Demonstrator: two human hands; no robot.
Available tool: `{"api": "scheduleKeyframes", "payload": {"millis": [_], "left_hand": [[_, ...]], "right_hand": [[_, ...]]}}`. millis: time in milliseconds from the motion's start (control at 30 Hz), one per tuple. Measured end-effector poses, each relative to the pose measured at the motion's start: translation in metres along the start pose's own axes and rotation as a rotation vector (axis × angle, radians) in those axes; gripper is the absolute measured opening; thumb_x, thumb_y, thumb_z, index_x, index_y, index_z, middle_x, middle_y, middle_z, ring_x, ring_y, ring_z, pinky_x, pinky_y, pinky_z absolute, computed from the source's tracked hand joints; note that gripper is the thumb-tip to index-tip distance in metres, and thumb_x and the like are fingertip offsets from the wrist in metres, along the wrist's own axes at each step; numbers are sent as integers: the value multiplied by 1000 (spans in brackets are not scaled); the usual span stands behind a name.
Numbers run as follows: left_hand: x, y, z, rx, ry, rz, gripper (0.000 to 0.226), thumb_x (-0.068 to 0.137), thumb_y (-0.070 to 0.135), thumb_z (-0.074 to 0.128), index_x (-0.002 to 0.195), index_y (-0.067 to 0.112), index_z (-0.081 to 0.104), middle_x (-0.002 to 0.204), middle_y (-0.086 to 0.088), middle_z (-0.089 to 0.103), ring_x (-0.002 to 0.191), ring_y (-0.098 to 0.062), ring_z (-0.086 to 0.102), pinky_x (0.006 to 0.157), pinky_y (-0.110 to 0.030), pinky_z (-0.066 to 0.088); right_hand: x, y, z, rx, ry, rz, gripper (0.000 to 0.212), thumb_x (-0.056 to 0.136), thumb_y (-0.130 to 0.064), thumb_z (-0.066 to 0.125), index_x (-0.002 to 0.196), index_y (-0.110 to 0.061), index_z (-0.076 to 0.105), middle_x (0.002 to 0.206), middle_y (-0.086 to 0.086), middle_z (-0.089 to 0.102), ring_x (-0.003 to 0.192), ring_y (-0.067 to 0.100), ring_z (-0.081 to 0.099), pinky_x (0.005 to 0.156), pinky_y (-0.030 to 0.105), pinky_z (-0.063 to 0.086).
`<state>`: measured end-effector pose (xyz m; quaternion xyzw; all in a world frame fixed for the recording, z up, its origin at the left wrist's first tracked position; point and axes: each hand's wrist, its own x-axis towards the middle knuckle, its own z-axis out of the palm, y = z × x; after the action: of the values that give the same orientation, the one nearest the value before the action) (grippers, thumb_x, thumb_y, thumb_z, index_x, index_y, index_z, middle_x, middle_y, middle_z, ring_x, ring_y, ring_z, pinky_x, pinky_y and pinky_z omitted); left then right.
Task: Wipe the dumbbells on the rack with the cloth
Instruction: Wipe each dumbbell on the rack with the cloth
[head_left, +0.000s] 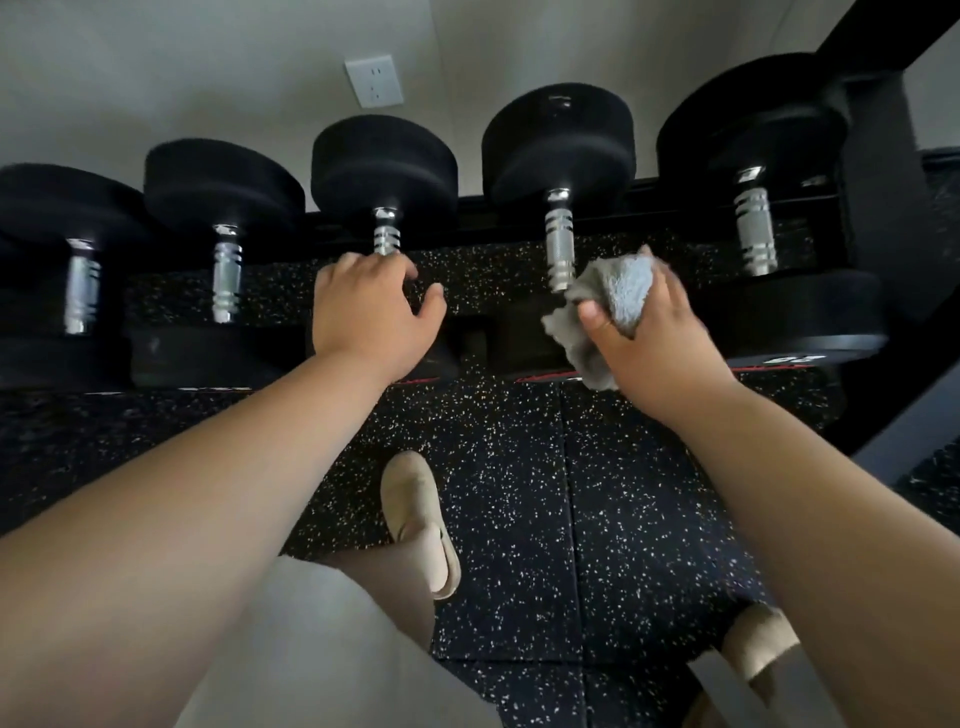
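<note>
Standing: person over a speckled rubber floor (519, 493), one tan slipper (415, 519) below and between the two forearms.
Right hand: right hand (660, 332) holds a bunched grey cloth (608, 306), thumb pressed on the fabric, fingers curled behind it; loose tail of cloth hangs below the thumb.
Cloth position: upper fold touches or sits just beside the lower end of the knurled chrome handle (560, 244) of the fourth dumbbell (558, 140); contact cannot be told for certain.
Left hand: left hand (371, 312) holds nothing, fingers loosely curled forward, over the near head of the third dumbbell (384, 166); fingertips near the base of its handle, touching or not I cannot tell.
Beyond the hands: five dumbbells side by side on a black rack (878, 171); white wall outlet (374, 80) behind them.
Step (judged): wipe of fourth handle starting.
Risk 1: bunched cloth covers only the near side of the handle; far side and far head stay dusty unless wrapped round.
Risk 2: hanging tail could snag between head and rack rail.
Risk 3: sideways push on the handle could roll the dumbbell; left hand is not steadying that one.
</note>
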<state>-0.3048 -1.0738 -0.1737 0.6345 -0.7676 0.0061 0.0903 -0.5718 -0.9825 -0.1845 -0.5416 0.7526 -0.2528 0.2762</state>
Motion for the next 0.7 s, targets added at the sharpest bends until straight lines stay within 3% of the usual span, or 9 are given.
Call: {"api": "scheduleKeyframes", "payload": {"millis": [67,133,233,300,400,467,533,633,700], "left_hand": [[1,-2,5,6,9,28,48,94,62,45,116,26,68,106,3,73,113,-27,58,102,-47,41],[3,-3,7,21,8,28,47,94,61,48,116,26,69,105,3,73,112,-27,58,101,-47,40],[7,-3,10,44,10,18,47,93,60,50,115,25,71,106,0,74,112,-28,58,100,-46,41],[6,-4,12,42,20,12,45,93,59,51,113,24,71,104,-1,74,110,-29,58,98,-46,41],[6,-4,12,24,21,8,39,92,56,55,109,24,71,100,-1,73,107,-28,58,94,-44,41],[6,-4,12,7,22,11,37,93,54,56,107,24,71,98,-1,73,105,-28,58,92,-44,42],[7,-4,12,0,22,10,36,93,53,56,106,24,72,96,0,73,103,-28,58,91,-44,43],[7,-5,12,-4,25,10,35,92,54,55,103,25,72,93,1,72,101,-27,58,90,-44,44],[7,-5,13,-4,32,9,35,91,55,56,101,26,72,92,1,72,101,-27,58,90,-44,44]], "right_hand": [[-1,5,13,-4,-24,12,99,88,-76,51,164,-26,12,170,-7,13,152,26,30,121,47,34],[0,0,24,-46,54,4,96,91,-73,52,164,-21,15,168,-1,18,151,27,29,122,49,33],[6,-25,36,-318,192,-105,91,94,-70,45,160,-9,27,160,12,33,150,33,26,126,50,20],[9,-42,46,-485,191,-213,90,89,-69,50,157,-12,36,155,11,41,149,35,28,126,52,18],[7,-53,54,-641,115,-395,88,80,-66,63,152,-19,44,147,5,49,142,33,36,122,50,26],[9,-46,43,-584,97,-444,82,81,-67,64,148,-21,49,140,0,54,134,28,43,117,44,33],[9,-30,28,-477,103,-388,72,89,-67,57,143,-20,51,135,-1,57,127,25,49,112,42,38],[14,-2,3,-202,77,-70,62,97,-69,47,128,-16,56,118,1,58,113,25,56,96,39,47],[16,0,3,-19,60,93,59,98,-66,47,127,-15,56,118,1,55,112,25,57,91,37,47]]}}
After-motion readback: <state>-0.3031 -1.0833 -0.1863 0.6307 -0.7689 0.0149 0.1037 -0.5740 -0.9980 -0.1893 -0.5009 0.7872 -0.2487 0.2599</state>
